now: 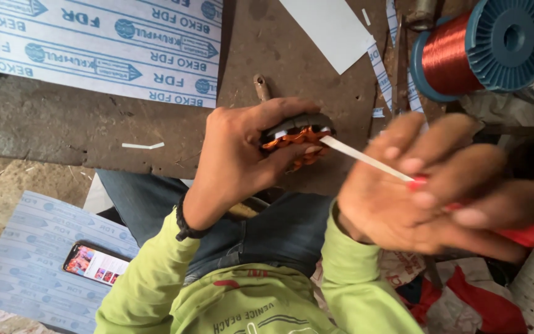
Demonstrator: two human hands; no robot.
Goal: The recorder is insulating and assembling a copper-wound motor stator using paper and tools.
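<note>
Strip at a wound stator.
Left hand (242, 158) grips the copper-wound stator (296, 139); the white strip (366, 159) slants from it to the right hand's (431, 188) loosely curled fingers.

The light is soft and even daylight, with no hard shadows and no strong glare. The right hand (428, 192) at the lower right of the frame is blurred. The left hand (242, 154) at the centre is sharper.
</note>
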